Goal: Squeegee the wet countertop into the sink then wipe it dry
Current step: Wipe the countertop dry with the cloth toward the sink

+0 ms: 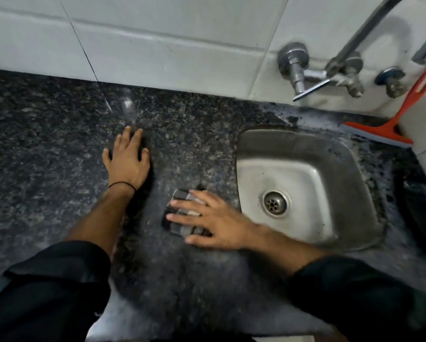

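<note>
Squeegee [389, 124] is parked far right behind the sink [303, 149], so that step looks done. Right hand [214, 218], spread, presses cloth [182, 213] on counter [59, 144]; left hand [126, 159] rests flat, empty; drying underway.

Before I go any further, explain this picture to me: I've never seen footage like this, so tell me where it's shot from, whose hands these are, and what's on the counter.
There is no machine here. One camera worn on a person's head looks down at their own two bare hands.

The surface is a dark speckled stone countertop with a square steel sink set into it, and metal wall taps above.

The left hand lies flat and empty on the stone. The right hand presses flat on a dark checked cloth just left of the sink; it holds nothing else.

A red-handled squeegee stands set aside behind the sink, leaning on the wall. Droplets show around the sink's edge.
</note>
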